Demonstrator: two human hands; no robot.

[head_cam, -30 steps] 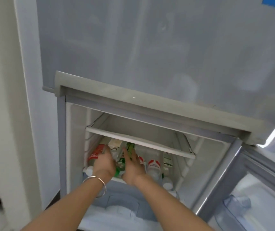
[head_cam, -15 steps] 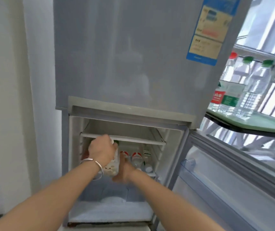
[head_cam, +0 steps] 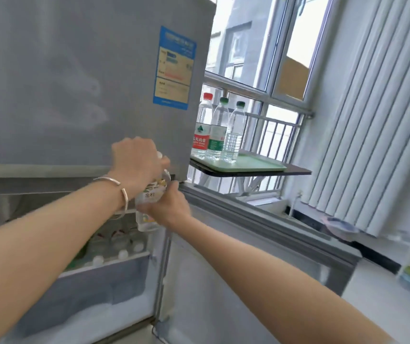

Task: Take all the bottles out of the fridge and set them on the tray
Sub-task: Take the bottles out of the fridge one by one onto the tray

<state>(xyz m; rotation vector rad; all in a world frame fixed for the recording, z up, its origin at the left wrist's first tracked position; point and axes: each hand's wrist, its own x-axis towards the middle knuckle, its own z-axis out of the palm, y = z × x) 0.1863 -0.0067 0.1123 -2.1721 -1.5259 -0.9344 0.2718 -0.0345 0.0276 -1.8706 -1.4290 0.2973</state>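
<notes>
Fridge point(head_cam: 79, 83) fills the left of my view: grey upper door shut, with a blue and yellow label point(head_cam: 174, 68) near its right edge. Lower compartment stands open, its door point(head_cam: 261, 256) swung out toward the right.

Window point(head_cam: 261, 45) behind, vertical blinds point(head_cam: 372, 120) on the right.

Dark shelf point(head_cam: 295, 172) sticks out past the fridge's right side at window level. Pale green tray point(head_cam: 261, 165) lies on it. Three bottles stand upright at the tray's left end, close together: red-capped bottle point(head_cam: 202, 130) with a red label, green-capped bottle point(head_cam: 218, 132) with a green label, and a clear bottle point(head_cam: 235, 132) with a dark green cap.

Inside the lower compartment I see several more bottles point(head_cam: 122, 252), white caps showing; count unclear, my arms cover part.

Held bottle point(head_cam: 149, 202): clear, pale label with yellow print, out of the fridge, in front of the open compartment's top right corner, well short of the tray. Left hand point(head_cam: 136, 162) clenched round its top, covering the cap. Right hand point(head_cam: 169, 207) wrapped round its lower body. Silver bangle point(head_cam: 122, 192) on the left wrist.
</notes>
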